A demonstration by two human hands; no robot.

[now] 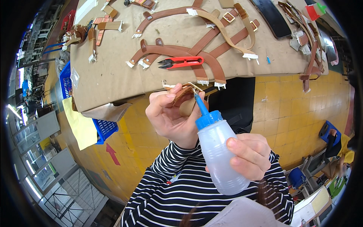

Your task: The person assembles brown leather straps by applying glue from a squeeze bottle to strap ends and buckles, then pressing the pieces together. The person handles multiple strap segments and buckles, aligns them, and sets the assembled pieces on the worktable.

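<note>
My left hand point(172, 113) is closed around a brown leather strap point(184, 94), bent into a curve near the table's front edge. In my right hand point(251, 157) is a translucent white squeeze bottle point(219, 155) with a blue cap and a narrow blue nozzle point(201, 104). The bottle is tilted so that its tip meets the strap by my left fingertips; whether anything flows out is too small to tell. Beyond my hands, red-handled thread snips point(183, 62) lie across brown straps point(204, 70) on the table.
More straps with gold buckles point(228, 17) spread over the paper-covered table point(106, 75). A black phone point(270, 18) lies at the far right, near a bundle of straps point(312, 60). Short strap pieces point(109, 25) sit far left. A blue basket point(104, 130) stands left, below the table edge.
</note>
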